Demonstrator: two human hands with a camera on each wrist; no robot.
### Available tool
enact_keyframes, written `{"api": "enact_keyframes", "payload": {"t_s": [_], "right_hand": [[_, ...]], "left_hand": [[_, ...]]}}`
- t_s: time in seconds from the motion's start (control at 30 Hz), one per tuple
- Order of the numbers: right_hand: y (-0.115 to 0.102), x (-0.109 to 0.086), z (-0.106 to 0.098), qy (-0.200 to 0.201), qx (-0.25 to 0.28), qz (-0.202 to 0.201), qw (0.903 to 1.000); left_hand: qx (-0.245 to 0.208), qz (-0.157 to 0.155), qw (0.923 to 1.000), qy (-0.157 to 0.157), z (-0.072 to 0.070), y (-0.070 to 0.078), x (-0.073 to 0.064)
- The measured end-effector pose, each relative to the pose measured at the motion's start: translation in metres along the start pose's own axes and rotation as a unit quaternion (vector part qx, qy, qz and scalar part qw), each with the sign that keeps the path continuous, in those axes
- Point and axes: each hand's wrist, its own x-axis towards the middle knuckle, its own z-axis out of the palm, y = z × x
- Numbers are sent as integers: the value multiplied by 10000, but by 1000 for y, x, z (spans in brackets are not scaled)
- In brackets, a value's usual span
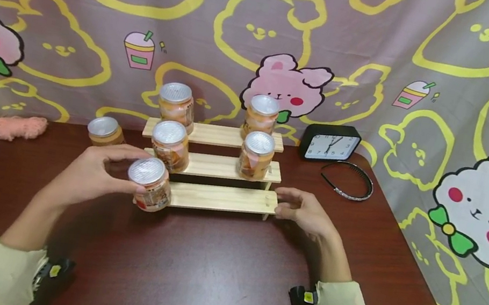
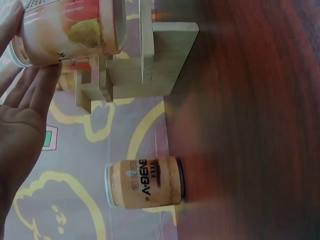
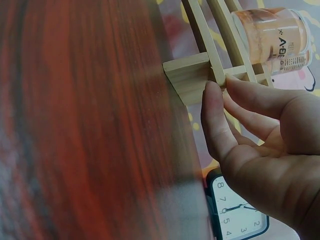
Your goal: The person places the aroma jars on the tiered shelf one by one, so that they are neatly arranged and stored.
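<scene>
My left hand grips a can with a silver ribbed lid and orange label, between thumb and fingers. The can is at the left end of the lowest step of a wooden three-step rack. In the left wrist view a narrow gap shows between this held can and the step's board. My right hand pinches the right end of that lowest step; in the right wrist view, thumb and fingertips meet at the board's end. Two cans stand on the middle step and two on the top step.
Another can stands on the dark wood table, left of the rack. Pink yarn lies at the far left. A black alarm clock and a headband are at the right. A patterned curtain hangs behind.
</scene>
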Motion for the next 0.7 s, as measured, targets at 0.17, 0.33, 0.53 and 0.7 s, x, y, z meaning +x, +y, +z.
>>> {"api": "enact_keyframes", "payload": {"t_s": [0.17, 0.33, 0.53, 0.7], "right_hand": [[0, 0, 0, 5, -16, 18, 10000], [0, 0, 0, 15, -66, 44, 10000], [-1, 0, 0, 10, -81, 89, 9999], [-1, 0, 0, 13, -81, 105, 9999]], "left_hand": [[-48, -9, 10000, -16, 8, 1, 2], [-45, -54, 9999, -158, 14, 3, 5], [-267, 53, 9993, -267, 22, 6, 7], [-765, 92, 9962, -410, 32, 9, 10]]}}
